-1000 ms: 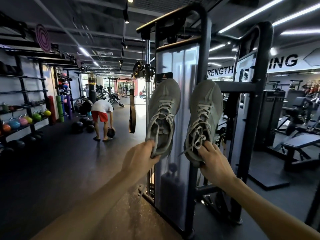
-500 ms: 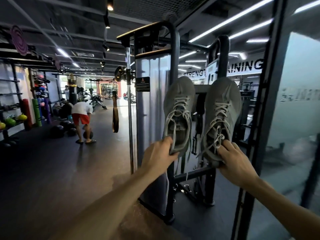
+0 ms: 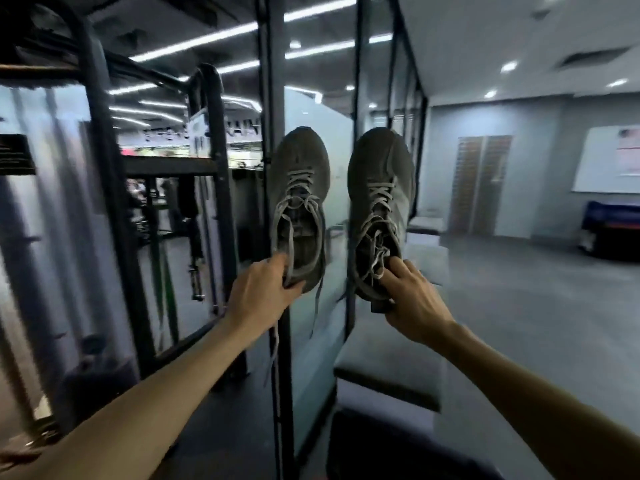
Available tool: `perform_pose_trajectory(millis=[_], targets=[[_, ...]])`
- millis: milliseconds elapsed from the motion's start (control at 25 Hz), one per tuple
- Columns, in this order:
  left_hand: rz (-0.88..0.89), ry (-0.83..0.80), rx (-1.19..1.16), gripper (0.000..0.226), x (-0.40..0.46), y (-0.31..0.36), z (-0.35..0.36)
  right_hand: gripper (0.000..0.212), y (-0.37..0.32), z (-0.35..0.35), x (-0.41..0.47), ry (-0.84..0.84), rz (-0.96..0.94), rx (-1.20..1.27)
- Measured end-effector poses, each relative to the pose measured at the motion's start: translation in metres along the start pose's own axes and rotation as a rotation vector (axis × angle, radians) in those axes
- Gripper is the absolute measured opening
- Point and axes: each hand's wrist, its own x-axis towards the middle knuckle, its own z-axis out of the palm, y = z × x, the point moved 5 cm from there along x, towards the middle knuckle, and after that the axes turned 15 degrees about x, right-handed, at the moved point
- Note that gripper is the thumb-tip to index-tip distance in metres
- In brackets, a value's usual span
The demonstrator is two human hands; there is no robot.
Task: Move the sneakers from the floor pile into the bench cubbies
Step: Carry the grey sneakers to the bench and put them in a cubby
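Observation:
I carry a pair of grey sneakers with pale laces at arm's length, toes pointing away from me. My left hand (image 3: 259, 299) grips the heel of the left sneaker (image 3: 300, 202), and a loose lace hangs down from it. My right hand (image 3: 412, 299) grips the heel collar of the right sneaker (image 3: 379, 206). Both shoes are held up in the air, side by side and apart. No floor pile shows in this view. I cannot tell whether the pale blocks low on the right are the bench.
A black-framed glass partition (image 3: 277, 341) stands straight ahead between the two shoes. A black cable machine frame (image 3: 114, 209) fills the left. Pale block-shaped seats (image 3: 424, 251) line the glass on the right, beside open grey floor (image 3: 519, 323). A whiteboard (image 3: 606, 161) hangs far right.
The view has swung right: the gym floor and the bending person have left the frame, and the glass partition and a grey room have come into view. Both hands keep holding the sneakers.

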Motion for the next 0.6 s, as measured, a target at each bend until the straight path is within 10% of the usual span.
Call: perform_pose_trajectory(millis=[600], targets=[[0.341, -0.048, -0.502, 0.031, 0.009, 0.513, 0.078, 0.038, 0.238, -0.355, -0.301, 0.100, 0.414, -0.439]])
